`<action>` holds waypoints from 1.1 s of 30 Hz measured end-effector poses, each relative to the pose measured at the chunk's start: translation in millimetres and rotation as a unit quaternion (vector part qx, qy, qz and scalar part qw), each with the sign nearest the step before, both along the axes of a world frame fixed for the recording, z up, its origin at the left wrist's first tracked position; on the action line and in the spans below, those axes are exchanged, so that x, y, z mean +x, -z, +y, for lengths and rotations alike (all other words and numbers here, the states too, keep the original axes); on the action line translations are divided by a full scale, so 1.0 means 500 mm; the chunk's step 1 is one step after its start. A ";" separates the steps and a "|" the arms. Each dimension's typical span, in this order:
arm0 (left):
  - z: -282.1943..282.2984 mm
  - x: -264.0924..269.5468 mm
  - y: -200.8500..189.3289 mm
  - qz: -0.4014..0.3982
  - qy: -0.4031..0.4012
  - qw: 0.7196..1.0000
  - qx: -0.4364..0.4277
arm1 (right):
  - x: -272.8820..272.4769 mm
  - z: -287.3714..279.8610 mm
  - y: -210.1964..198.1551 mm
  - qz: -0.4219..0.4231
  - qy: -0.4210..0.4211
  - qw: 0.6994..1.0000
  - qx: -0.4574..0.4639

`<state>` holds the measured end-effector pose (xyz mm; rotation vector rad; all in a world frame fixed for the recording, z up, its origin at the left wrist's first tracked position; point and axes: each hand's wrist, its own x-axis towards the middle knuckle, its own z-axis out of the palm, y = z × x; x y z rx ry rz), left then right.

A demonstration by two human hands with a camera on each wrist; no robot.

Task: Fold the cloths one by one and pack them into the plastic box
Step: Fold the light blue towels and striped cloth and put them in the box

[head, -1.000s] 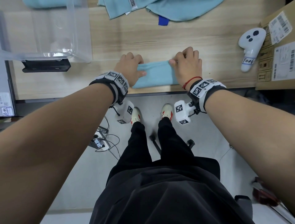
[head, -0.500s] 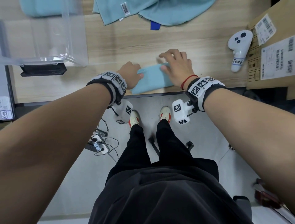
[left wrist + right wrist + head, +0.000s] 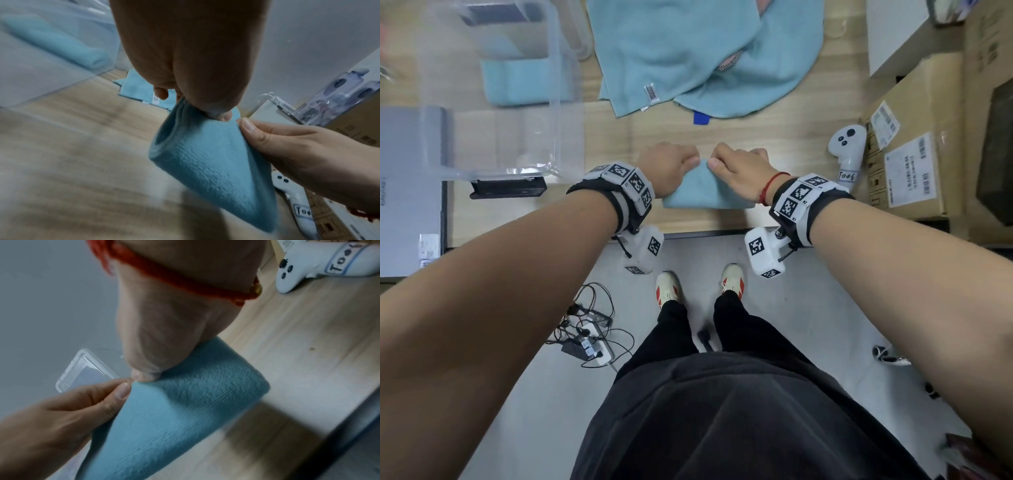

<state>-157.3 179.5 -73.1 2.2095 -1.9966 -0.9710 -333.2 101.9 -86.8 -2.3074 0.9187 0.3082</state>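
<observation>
A small folded light-blue cloth (image 3: pixel 705 192) (image 3: pixel 213 164) (image 3: pixel 174 415) hangs just above the near edge of the wooden table (image 3: pixel 774 144). My left hand (image 3: pixel 671 168) (image 3: pixel 205 108) pinches its top left corner. My right hand (image 3: pixel 736 169) (image 3: pixel 144 374) pinches the top right corner, close beside the left. The clear plastic box (image 3: pixel 517 113) stands at the back left with a folded blue cloth (image 3: pixel 524 82) (image 3: pixel 61 42) inside. A heap of unfolded blue cloths (image 3: pixel 698 51) lies at the back middle.
A white controller (image 3: pixel 847 150) (image 3: pixel 308 267) lies to the right of my hands, with cardboard boxes (image 3: pixel 914 144) behind it. A black device (image 3: pixel 508 188) sits in front of the box. A grey case (image 3: pixel 410 192) lies at far left. Cables and a power strip (image 3: pixel 589 339) are on the floor.
My hands have come together at the cloth's top edge, doubling it into a narrower fold, and raised it off the table. The head view has tilted to show more of the table's back.
</observation>
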 end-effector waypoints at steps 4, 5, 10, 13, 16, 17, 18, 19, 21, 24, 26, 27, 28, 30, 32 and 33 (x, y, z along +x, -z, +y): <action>-0.021 0.020 -0.059 -0.027 -0.020 0.999 -0.020 | -0.008 -0.039 -0.046 0.003 0.002 1.000 -0.021; -0.024 0.025 -0.077 -0.038 -0.029 0.999 -0.026 | -0.012 -0.050 -0.059 0.004 -0.001 1.000 -0.030; -0.040 0.042 -0.141 -0.055 -0.070 0.995 -0.053 | -0.016 -0.094 -0.109 -0.022 0.008 1.000 -0.008; -0.039 0.053 -0.183 -0.067 -0.087 0.993 -0.052 | -0.001 -0.115 -0.151 -0.043 -0.007 0.999 -0.015; -0.021 0.076 -0.208 -0.077 -0.104 0.991 -0.038 | 0.023 -0.125 -0.178 -0.049 -0.015 0.998 -0.021; -0.011 0.085 -0.214 -0.082 -0.110 0.990 -0.034 | 0.035 -0.125 -0.183 -0.053 -0.016 0.998 -0.023; -0.001 0.096 -0.221 -0.085 -0.117 0.989 -0.033 | 0.049 -0.125 -0.188 -0.060 -0.019 0.998 -0.026; 0.007 0.109 -0.226 -0.087 -0.126 0.988 -0.033 | 0.064 -0.125 -0.193 -0.068 -0.020 0.997 -0.026; 0.023 0.136 -0.238 -0.093 -0.140 0.985 -0.036 | 0.097 -0.120 -0.206 -0.083 -0.020 0.996 -0.025; 0.043 0.189 -0.253 -0.100 -0.155 0.982 -0.044 | 0.160 -0.111 -0.227 -0.098 -0.029 0.994 -0.033; 0.053 0.229 -0.259 -0.104 -0.162 0.980 -0.044 | 0.205 -0.106 -0.237 -0.106 -0.035 0.993 -0.036; 0.057 0.252 -0.262 -0.105 -0.163 0.980 -0.044 | 0.230 -0.103 -0.240 -0.109 -0.037 0.993 -0.036; 0.061 0.279 -0.266 -0.108 -0.163 0.980 -0.045 | 0.257 -0.100 -0.243 -0.111 -0.039 0.992 -0.037; 0.065 0.329 -0.273 -0.114 -0.160 0.980 -0.044 | 0.309 -0.098 -0.244 -0.113 -0.041 0.992 -0.041; 0.066 0.383 -0.278 -0.125 -0.158 0.978 -0.052 | 0.366 -0.098 -0.243 -0.112 -0.042 0.992 -0.043; 0.064 0.416 -0.280 -0.131 -0.160 0.977 -0.056 | 0.399 -0.098 -0.242 -0.108 -0.042 0.992 -0.045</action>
